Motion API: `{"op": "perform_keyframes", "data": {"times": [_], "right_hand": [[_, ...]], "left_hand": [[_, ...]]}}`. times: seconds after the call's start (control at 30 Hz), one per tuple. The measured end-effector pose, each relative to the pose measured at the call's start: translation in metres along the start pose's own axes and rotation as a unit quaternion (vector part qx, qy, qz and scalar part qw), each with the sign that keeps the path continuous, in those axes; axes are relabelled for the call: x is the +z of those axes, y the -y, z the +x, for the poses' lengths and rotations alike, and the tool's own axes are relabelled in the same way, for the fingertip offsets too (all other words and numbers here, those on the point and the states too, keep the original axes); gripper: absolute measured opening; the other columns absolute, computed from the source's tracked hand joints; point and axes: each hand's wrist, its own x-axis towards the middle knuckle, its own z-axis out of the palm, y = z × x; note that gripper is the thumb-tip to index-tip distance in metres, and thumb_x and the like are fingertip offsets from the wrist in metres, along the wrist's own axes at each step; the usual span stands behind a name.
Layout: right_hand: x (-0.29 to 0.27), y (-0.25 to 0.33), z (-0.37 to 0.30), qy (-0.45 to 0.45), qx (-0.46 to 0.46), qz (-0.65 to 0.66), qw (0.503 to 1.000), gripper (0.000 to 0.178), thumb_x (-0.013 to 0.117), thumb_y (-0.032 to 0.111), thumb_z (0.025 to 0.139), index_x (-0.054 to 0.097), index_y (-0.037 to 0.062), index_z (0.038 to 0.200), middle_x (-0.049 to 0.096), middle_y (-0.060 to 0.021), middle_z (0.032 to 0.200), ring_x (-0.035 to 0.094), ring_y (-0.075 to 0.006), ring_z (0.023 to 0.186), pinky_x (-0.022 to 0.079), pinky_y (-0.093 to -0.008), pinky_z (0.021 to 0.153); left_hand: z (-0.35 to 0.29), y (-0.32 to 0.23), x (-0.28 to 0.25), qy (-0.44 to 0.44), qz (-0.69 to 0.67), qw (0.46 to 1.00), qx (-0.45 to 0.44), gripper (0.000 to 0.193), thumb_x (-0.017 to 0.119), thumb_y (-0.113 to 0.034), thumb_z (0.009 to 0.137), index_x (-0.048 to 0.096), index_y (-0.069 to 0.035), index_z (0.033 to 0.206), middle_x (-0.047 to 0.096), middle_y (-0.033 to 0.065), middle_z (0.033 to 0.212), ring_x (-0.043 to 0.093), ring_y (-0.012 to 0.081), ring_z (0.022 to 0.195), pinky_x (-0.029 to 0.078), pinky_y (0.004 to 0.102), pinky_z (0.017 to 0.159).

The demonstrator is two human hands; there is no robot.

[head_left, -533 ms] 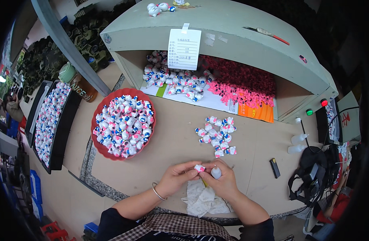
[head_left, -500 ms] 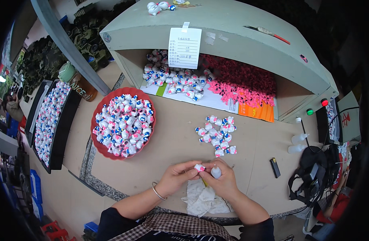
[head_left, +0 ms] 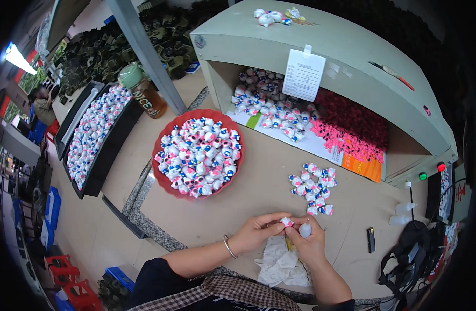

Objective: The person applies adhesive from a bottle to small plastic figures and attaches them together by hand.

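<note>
Between the fingertips of my left hand (head_left: 254, 234) is a small white and pink figurine (head_left: 286, 222). My right hand (head_left: 311, 249) is closed round a small white squeeze bottle (head_left: 305, 230), with its fingertips beside or touching the figurine; exact contact is hard to make out. Beneath my hands lies a crumpled white cloth (head_left: 278, 262), and a thin yellow thing (head_left: 288, 242) shows partly there. Beyond my hands several similar figurines with blue and pink parts form a cluster (head_left: 314, 190) on the table. To the left, a red scalloped bowl (head_left: 158, 167) is heaped with more.
A grey-green shelf box (head_left: 321, 39) stands at the back, holding white figurines (head_left: 271, 111) and pink pieces (head_left: 346, 137). At far left are a black tray (head_left: 104, 155) of figurines and a lidded bottle (head_left: 147, 96). A black lighter-like object (head_left: 371, 240) and white bottles (head_left: 401, 220) lie right.
The view has swung left, so the bowl, shelf box and hands appear further right in the picture. Both hands keep nearly the same hold on the figurine and the squeeze bottle.
</note>
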Motion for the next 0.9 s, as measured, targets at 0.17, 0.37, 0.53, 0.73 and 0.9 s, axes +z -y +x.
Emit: {"op": "perform_keyframes", "data": {"times": [0.17, 0.37, 0.53, 0.73, 0.9], "right_hand": [[-0.002, 0.014, -0.003, -0.025, 0.029, 0.076, 0.996, 0.021, 0.059, 0.001, 0.075, 0.051, 0.0006, 0.095, 0.051, -0.0035, 0.076, 0.052, -0.0103, 0.064, 0.046, -0.0235, 0.058], [-0.021, 0.017, -0.007, -0.075, -0.016, 0.083, 0.994, 0.027, 0.051, -0.002, 0.079, 0.043, -0.0004, 0.104, 0.05, -0.0067, 0.089, 0.053, -0.0116, 0.079, 0.047, -0.0239, 0.064], [-0.047, 0.023, -0.013, -0.083, -0.082, 0.041, 0.992, 0.033, 0.045, 0.006, 0.084, 0.034, -0.0003, 0.115, 0.051, -0.011, 0.103, 0.05, -0.0165, 0.097, 0.047, -0.0274, 0.071], [-0.046, 0.008, -0.015, -0.1, -0.028, 0.163, 0.981, 0.038, 0.044, 0.01, 0.086, 0.03, -0.0008, 0.12, 0.051, -0.0122, 0.1, 0.055, -0.0169, 0.085, 0.048, -0.0268, 0.067], [-0.05, 0.001, -0.015, -0.113, -0.018, 0.167, 0.979, 0.038, 0.043, 0.01, 0.086, 0.029, -0.0009, 0.12, 0.052, -0.0117, 0.097, 0.057, -0.0176, 0.082, 0.05, -0.025, 0.061]], "left_hand": [[-0.003, -0.024, -0.002, -0.116, -0.103, 0.982, 0.11, 0.033, 0.047, -0.01, 0.087, 0.043, -0.003, 0.119, 0.052, 0.0097, 0.11, 0.053, 0.0147, 0.096, 0.044, 0.0273, 0.085], [-0.001, -0.063, -0.026, -0.18, -0.309, 0.904, 0.235, 0.035, 0.043, -0.027, 0.089, 0.044, -0.004, 0.116, 0.054, 0.0092, 0.106, 0.055, 0.0122, 0.088, 0.047, 0.0221, 0.078], [-0.002, -0.053, -0.012, -0.187, -0.039, 0.966, 0.173, 0.028, 0.046, -0.013, 0.087, 0.046, -0.004, 0.114, 0.055, 0.0082, 0.106, 0.054, 0.0143, 0.09, 0.045, 0.0255, 0.079], [0.052, -0.054, 0.002, -0.077, 0.592, 0.745, 0.299, 0.031, 0.052, -0.004, 0.079, 0.049, -0.004, 0.109, 0.054, 0.0104, 0.108, 0.052, 0.0253, 0.099, 0.042, 0.0324, 0.082], [0.089, -0.042, -0.009, -0.055, 0.641, 0.725, 0.246, 0.03, 0.056, -0.005, 0.074, 0.052, -0.007, 0.105, 0.052, 0.0105, 0.109, 0.052, 0.0286, 0.096, 0.043, 0.0334, 0.079]]}}
